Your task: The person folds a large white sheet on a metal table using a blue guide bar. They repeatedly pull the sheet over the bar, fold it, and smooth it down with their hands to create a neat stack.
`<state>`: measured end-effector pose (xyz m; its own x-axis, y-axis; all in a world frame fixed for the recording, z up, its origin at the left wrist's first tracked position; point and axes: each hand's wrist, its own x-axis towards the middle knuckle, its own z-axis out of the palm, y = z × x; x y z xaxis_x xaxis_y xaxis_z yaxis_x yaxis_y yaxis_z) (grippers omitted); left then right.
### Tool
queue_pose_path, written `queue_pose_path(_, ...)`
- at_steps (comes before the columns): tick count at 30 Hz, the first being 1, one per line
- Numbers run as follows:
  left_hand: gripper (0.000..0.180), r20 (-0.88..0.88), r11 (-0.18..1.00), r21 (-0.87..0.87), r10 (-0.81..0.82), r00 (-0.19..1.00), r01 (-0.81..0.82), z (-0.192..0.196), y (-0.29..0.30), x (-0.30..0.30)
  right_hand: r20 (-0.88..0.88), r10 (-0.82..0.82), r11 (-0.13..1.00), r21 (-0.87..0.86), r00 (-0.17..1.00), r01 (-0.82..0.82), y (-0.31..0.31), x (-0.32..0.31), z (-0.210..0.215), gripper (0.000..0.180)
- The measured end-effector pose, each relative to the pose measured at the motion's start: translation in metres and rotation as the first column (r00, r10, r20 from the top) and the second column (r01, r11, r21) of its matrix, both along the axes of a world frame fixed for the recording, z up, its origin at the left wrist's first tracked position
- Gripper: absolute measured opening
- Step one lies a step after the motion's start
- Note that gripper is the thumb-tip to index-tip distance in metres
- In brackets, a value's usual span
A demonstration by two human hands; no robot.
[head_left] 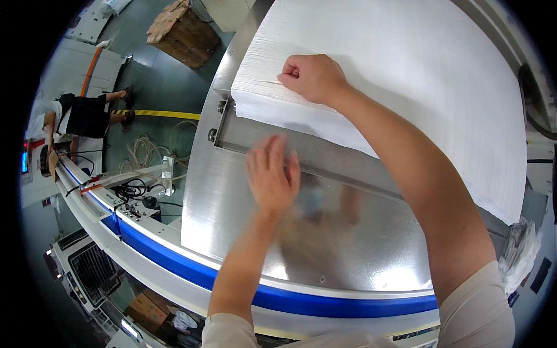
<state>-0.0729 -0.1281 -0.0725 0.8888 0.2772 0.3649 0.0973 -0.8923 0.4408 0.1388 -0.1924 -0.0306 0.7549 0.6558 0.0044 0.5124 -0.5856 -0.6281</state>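
Observation:
A wide layered stack of thin white sheets lies on a shiny metal table, its near edge along a raised metal ledge. My right hand rests on top of the stack near its left end, fingers curled in. Whatever may be between those fingertips is hidden. Over the metal just in front of the ledge is my left hand, smeared by motion. Its fingers stretch toward the stack with the thumb apart, and nothing shows in them. Both forearms reflect faintly in the metal tabletop.
Two bolts sit at the ledge's left end. A blue strip edges the table nearest me. Crumpled clear plastic hangs at the right. Left lie coiled cables, a brown carton and a person beside a machine.

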Motion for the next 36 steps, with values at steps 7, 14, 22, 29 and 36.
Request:
queue_pose_path(7, 0.043, 0.185, 0.926, 0.372, -0.013, 0.983, -0.058, 0.011, 0.067, 0.072, 0.092, -0.024, 0.999, 0.026, 0.996, 0.021, 0.002, 0.001, -0.005, 0.023)
queue_pose_path(14, 0.039, 0.162, 0.933, 0.36, -0.033, 0.986, -0.028, 0.006, 0.073, 0.075, 0.038, -0.019, 1.0, 0.003, 0.999, 0.019, 0.001, 0.002, -0.005, 0.021)
queue_pose_path(22, 0.035, 0.147, 0.934, 0.35, 0.021, 0.989, -0.071, 0.005, 0.072, 0.057, 0.046, -0.03, 0.999, -0.012, 0.998, 0.03, 0.002, 0.002, -0.003, 0.02)
queue_pose_path(29, 0.032, 0.16, 0.924, 0.381, -0.037, 0.986, -0.027, 0.012, 0.074, 0.034, 0.006, 0.001, 0.999, 0.05, 1.0, -0.001, 0.003, -0.004, 0.002, 0.022)
queue_pose_path(36, 0.031, -0.229, 0.837, 0.409, -0.291, 0.929, 0.363, 0.051, 0.096, 0.045, 0.068, -0.123, 0.989, -0.071, 0.99, 0.128, -0.077, -0.082, 0.024, 0.037)
